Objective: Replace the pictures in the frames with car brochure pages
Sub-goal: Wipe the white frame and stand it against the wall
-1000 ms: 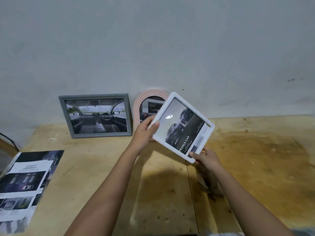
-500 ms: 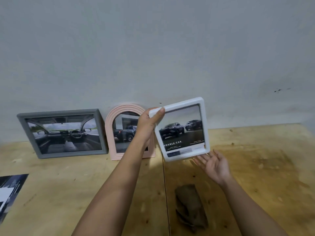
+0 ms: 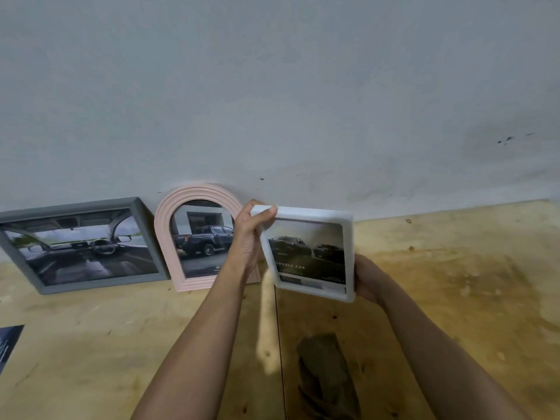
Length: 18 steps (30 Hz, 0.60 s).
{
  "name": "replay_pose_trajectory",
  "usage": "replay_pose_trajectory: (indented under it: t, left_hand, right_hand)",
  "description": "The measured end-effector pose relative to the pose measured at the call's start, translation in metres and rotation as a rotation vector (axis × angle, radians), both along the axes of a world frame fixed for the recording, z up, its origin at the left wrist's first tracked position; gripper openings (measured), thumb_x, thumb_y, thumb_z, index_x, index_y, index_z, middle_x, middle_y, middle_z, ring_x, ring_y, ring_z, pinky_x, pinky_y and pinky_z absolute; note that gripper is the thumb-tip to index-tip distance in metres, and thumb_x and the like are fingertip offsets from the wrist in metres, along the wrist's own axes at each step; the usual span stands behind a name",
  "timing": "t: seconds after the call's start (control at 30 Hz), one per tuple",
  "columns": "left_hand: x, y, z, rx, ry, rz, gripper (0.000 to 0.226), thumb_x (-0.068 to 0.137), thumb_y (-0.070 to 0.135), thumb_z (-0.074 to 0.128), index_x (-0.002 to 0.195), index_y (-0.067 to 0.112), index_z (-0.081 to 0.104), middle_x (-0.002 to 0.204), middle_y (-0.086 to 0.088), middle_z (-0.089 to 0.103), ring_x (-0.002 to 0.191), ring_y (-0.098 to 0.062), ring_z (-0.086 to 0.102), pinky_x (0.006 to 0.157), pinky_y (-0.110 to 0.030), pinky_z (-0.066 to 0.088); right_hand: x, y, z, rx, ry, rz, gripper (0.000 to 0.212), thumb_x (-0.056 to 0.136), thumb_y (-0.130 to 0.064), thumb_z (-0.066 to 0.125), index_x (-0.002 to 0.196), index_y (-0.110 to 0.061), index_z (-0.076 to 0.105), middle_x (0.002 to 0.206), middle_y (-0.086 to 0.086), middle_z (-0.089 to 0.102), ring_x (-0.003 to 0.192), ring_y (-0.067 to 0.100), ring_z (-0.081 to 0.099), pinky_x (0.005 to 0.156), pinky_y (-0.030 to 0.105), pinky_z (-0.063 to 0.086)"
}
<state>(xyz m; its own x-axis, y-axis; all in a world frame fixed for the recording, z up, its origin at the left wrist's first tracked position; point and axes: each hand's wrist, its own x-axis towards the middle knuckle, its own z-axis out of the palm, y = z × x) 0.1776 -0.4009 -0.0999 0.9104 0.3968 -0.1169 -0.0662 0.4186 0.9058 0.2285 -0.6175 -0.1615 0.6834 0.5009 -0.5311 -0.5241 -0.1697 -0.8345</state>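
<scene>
left hand pinching white frame top corner | right hand bracing its right edge (fingers hidden, grip unclear) | white frame hovering upright beside pink arched frame, likely lining up against wall

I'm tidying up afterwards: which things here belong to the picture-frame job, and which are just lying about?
Job: white square frame, held by left hand and right hand; pink arched frame; grey rectangular frame; dark printed brochure page.
Lying about: dark brown crumpled cloth on wooden table.
</scene>
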Motion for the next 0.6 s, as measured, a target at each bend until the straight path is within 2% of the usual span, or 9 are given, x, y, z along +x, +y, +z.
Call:
replay_pose_trajectory:
  t: [0.03, 0.1, 0.17, 0.27, 0.33, 0.43, 0.47, 0.57, 0.6]
  left_hand:
    - [0.002, 0.0, -0.002, 0.003, 0.004, -0.009, 0.027, 0.06, 0.019, 0.071, 0.069, 0.014, 0.046, 0.063, 0.008, 0.055, 0.067, -0.005, 0.055, 0.064, -0.016, 0.048]
    - [0.006, 0.0, -0.006, 0.001, -0.002, -0.033, 0.029, 0.059, 0.02, 0.071, 0.07, 0.013, 0.045, 0.063, 0.007, 0.053, 0.066, -0.004, 0.054, 0.064, -0.016, 0.047]
    - [0.008, 0.001, -0.011, -0.023, -0.009, -0.054, 0.028, 0.056, 0.022, 0.072, 0.068, 0.014, 0.048, 0.064, 0.006, 0.052, 0.065, -0.005, 0.053, 0.066, -0.019, 0.046]
    - [0.009, 0.008, -0.015, -0.133, -0.02, -0.107, 0.027, 0.05, 0.015, 0.079, 0.063, 0.018, 0.055, 0.064, 0.004, 0.052, 0.064, -0.009, 0.051, 0.065, -0.021, 0.046]
    - [0.011, 0.012, -0.019, -0.17, -0.025, -0.125, 0.035, 0.042, 0.019, 0.087, 0.062, 0.018, 0.057, 0.064, 0.003, 0.053, 0.065, -0.01, 0.051, 0.067, -0.023, 0.046]
    - [0.013, 0.015, -0.024, -0.173, -0.014, -0.074, 0.039, 0.039, 0.023, 0.089, 0.062, 0.018, 0.058, 0.065, 0.002, 0.055, 0.065, -0.012, 0.053, 0.066, -0.023, 0.049]
    - [0.014, 0.014, -0.023, -0.16, -0.013, -0.066, 0.039, 0.04, 0.023, 0.089, 0.062, 0.018, 0.058, 0.065, 0.003, 0.055, 0.065, -0.012, 0.053, 0.066, -0.023, 0.049]
    - [0.017, 0.011, -0.024, -0.141, -0.041, -0.04, 0.028, 0.05, 0.017, 0.082, 0.059, 0.019, 0.055, 0.06, 0.004, 0.053, 0.061, -0.011, 0.052, 0.063, -0.022, 0.046]
    - [0.018, 0.009, -0.024, -0.143, -0.045, -0.017, 0.023, 0.055, 0.014, 0.076, 0.058, 0.019, 0.054, 0.059, 0.004, 0.052, 0.058, -0.01, 0.052, 0.061, -0.021, 0.046]
  right_hand:
    - [0.002, 0.001, 0.0, 0.002, 0.011, -0.006, 0.024, 0.095, -0.02, 0.046, 0.107, -0.007, 0.063, 0.117, 0.024, 0.06, 0.108, 0.037, 0.058, 0.098, 0.051, 0.046]
    - [0.005, 0.003, 0.0, -0.006, 0.008, 0.01, 0.025, 0.097, -0.022, 0.044, 0.096, -0.009, 0.065, 0.106, 0.02, 0.063, 0.103, 0.037, 0.058, 0.1, 0.052, 0.044]
    - [0.006, 0.005, 0.0, -0.007, 0.002, 0.032, 0.028, 0.099, -0.02, 0.039, 0.088, -0.013, 0.064, 0.095, 0.012, 0.062, 0.095, 0.03, 0.057, 0.099, 0.049, 0.042]
    - [0.006, 0.007, -0.002, -0.031, -0.032, 0.104, 0.025, 0.099, -0.025, 0.038, 0.096, -0.019, 0.062, 0.105, 0.006, 0.06, 0.102, 0.025, 0.055, 0.1, 0.045, 0.043]
    - [0.006, 0.009, -0.002, -0.038, -0.08, 0.136, 0.022, 0.099, -0.027, 0.04, 0.103, -0.023, 0.061, 0.115, 0.004, 0.059, 0.109, 0.026, 0.054, 0.099, 0.043, 0.044]
    - [0.008, 0.012, 0.001, -0.009, -0.178, 0.15, 0.019, 0.092, -0.029, 0.049, 0.105, -0.032, 0.063, 0.117, 0.001, 0.062, 0.111, 0.024, 0.056, 0.098, 0.045, 0.045]
    - [0.008, 0.013, 0.002, 0.019, -0.196, 0.135, 0.023, 0.086, -0.03, 0.051, 0.106, -0.034, 0.063, 0.114, -0.001, 0.064, 0.109, 0.022, 0.058, 0.095, 0.042, 0.047]
    - [0.007, 0.016, 0.004, 0.102, -0.237, 0.092, 0.03, 0.082, -0.018, 0.055, 0.108, -0.031, 0.062, 0.103, -0.007, 0.065, 0.094, 0.002, 0.062, 0.08, 0.02, 0.051]
    - [0.005, 0.017, 0.001, 0.129, -0.255, 0.065, 0.033, 0.079, -0.017, 0.057, 0.109, -0.03, 0.062, 0.103, -0.007, 0.065, 0.094, 0.001, 0.062, 0.08, 0.018, 0.051]
